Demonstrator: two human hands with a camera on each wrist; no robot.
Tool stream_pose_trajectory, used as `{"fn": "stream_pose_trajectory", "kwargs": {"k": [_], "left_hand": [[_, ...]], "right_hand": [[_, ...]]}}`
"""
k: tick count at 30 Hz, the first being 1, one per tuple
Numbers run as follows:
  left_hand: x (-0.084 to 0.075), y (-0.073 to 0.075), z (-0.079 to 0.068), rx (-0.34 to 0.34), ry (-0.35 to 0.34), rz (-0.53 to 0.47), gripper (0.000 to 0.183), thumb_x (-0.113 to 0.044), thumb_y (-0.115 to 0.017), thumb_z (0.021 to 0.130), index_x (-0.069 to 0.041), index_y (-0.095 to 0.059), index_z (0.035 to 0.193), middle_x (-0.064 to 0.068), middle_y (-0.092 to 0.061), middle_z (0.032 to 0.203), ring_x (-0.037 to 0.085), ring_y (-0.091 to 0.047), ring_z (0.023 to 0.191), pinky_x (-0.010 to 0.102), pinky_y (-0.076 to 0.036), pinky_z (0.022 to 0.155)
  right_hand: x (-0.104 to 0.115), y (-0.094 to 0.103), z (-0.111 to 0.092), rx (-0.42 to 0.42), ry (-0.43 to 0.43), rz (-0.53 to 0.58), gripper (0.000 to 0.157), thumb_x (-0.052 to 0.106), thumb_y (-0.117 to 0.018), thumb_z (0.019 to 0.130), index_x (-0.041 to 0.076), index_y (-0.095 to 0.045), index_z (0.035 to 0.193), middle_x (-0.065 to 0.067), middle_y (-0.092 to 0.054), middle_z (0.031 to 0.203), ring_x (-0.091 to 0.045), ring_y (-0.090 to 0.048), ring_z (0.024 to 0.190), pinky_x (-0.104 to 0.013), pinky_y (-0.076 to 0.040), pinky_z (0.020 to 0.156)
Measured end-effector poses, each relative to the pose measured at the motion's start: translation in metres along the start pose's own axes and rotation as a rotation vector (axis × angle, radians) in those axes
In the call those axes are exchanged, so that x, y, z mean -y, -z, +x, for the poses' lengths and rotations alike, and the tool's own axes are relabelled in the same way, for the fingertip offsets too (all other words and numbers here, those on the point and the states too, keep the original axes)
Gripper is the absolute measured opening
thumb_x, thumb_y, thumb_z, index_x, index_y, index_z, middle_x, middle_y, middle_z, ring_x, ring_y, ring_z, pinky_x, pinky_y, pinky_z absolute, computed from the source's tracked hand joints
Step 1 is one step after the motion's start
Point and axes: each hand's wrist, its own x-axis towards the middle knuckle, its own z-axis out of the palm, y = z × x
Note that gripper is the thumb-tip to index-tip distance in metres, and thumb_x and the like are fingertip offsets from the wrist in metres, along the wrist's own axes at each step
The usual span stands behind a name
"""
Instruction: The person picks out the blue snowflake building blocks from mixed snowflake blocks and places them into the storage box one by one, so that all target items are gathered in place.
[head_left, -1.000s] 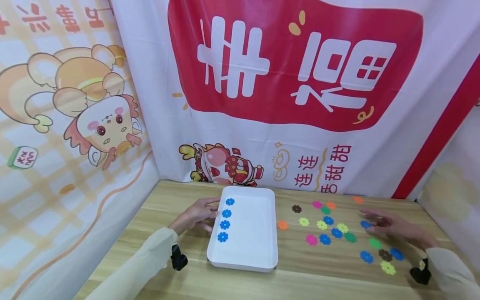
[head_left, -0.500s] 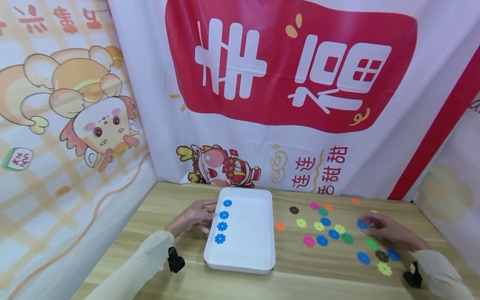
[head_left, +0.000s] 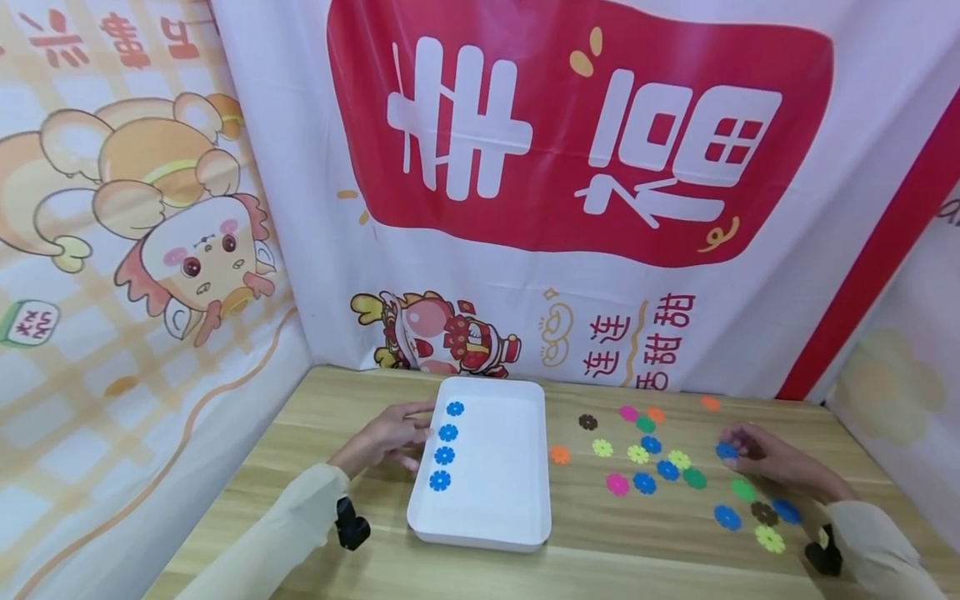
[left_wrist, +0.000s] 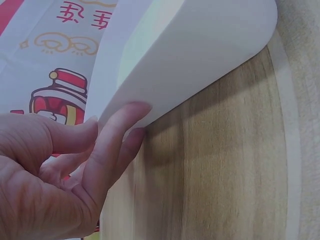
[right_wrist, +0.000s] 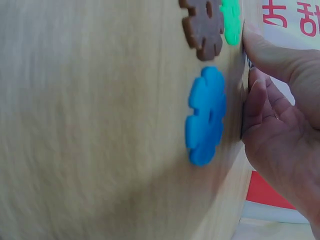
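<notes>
Four blue discs [head_left: 445, 455] sit in the white tray [head_left: 498, 467]; the left hand [head_left: 382, 434] touches its side with spread fingers, the right hand [head_left: 774, 463] pinches another blue disc [head_left: 725, 451].

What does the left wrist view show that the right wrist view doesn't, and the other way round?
Only the left wrist view shows the white tray, with the left hand at its outer side.

Only the right wrist view shows the right hand, plus a blue disc, brown disc and green disc.

Both show the wooden table and part of the printed cloth.
</notes>
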Motion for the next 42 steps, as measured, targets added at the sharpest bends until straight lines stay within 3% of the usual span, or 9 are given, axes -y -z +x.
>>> {"fn": "stream_pose_trajectory", "kwargs": {"k": [9,14,17,20,23,29,37,42], "left_hand": [[-0.003,0.002,0.0,-0.003,-0.004,-0.001,0.057,-0.01,-0.061,0.106,-0.013,-0.043,0.16,0.025,-0.053,0.153,0.03,-0.073,0.107,0.036,-0.067,0.064],[0.001,0.002,0.0,-0.019,-0.013,0.005,0.056,-0.009,-0.062,0.105,-0.013,-0.045,0.159,0.025,-0.055,0.151,0.029,-0.074,0.105,0.037,-0.067,0.063],[0.003,0.001,0.001,-0.017,-0.017,0.003,0.056,-0.009,-0.063,0.105,-0.013,-0.047,0.158,0.024,-0.056,0.151,0.028,-0.074,0.104,0.037,-0.067,0.064],[0.003,0.0,0.0,-0.015,-0.015,-0.005,0.056,-0.009,-0.063,0.105,-0.013,-0.047,0.158,0.024,-0.056,0.15,0.028,-0.074,0.102,0.037,-0.067,0.064],[0.002,0.0,-0.001,-0.018,-0.012,-0.006,0.056,-0.007,-0.063,0.104,-0.012,-0.047,0.158,0.025,-0.057,0.15,0.027,-0.075,0.099,0.036,-0.067,0.065],[-0.003,0.002,-0.004,-0.026,-0.013,0.003,0.056,-0.005,-0.062,0.104,-0.01,-0.047,0.158,0.025,-0.057,0.149,0.025,-0.076,0.094,0.037,-0.068,0.066],[-0.004,-0.001,-0.007,-0.019,-0.032,0.007,0.057,-0.001,-0.061,0.102,-0.007,-0.047,0.157,0.026,-0.06,0.146,0.025,-0.076,0.091,0.037,-0.068,0.064],[-0.003,-0.002,-0.009,-0.018,-0.032,0.004,0.057,-0.001,-0.061,0.102,-0.007,-0.047,0.157,0.025,-0.061,0.145,0.025,-0.076,0.089,0.036,-0.067,0.062]], "right_hand": [[0.013,-0.004,0.004,-0.14,0.118,-0.144,0.035,0.02,-0.073,0.099,0.0,-0.061,0.126,-0.009,-0.064,0.1,-0.022,-0.056,0.091,-0.029,-0.051,0.072],[0.039,-0.009,0.012,-0.183,0.158,-0.075,0.034,0.007,-0.063,0.104,-0.009,-0.06,0.134,-0.013,-0.07,0.089,-0.024,-0.064,0.08,-0.032,-0.06,0.068],[0.058,-0.014,0.011,-0.21,0.168,-0.053,0.036,0.004,-0.058,0.106,-0.012,-0.057,0.138,-0.017,-0.074,0.096,-0.026,-0.069,0.083,-0.036,-0.064,0.072],[0.081,-0.02,0.009,-0.219,0.157,-0.057,0.04,0.011,-0.06,0.107,-0.011,-0.055,0.139,-0.017,-0.074,0.101,-0.027,-0.071,0.087,-0.041,-0.066,0.076],[0.107,-0.027,0.009,-0.196,0.18,-0.068,0.039,0.013,-0.063,0.105,-0.012,-0.058,0.134,-0.017,-0.075,0.1,-0.026,-0.072,0.086,-0.044,-0.066,0.078],[0.156,-0.054,0.014,-0.153,0.266,-0.049,0.024,0.015,-0.07,0.101,-0.001,-0.07,0.118,-0.016,-0.077,0.099,-0.027,-0.074,0.085,-0.045,-0.066,0.078],[0.209,-0.104,0.021,-0.104,0.358,0.101,0.023,0.013,-0.072,0.099,-0.004,-0.073,0.114,-0.014,-0.077,0.099,-0.034,-0.074,0.086,-0.049,-0.067,0.078],[0.232,-0.127,0.027,-0.059,0.312,0.249,0.021,0.01,-0.071,0.1,-0.006,-0.072,0.113,-0.019,-0.077,0.097,-0.037,-0.076,0.087,-0.054,-0.067,0.081]]}}
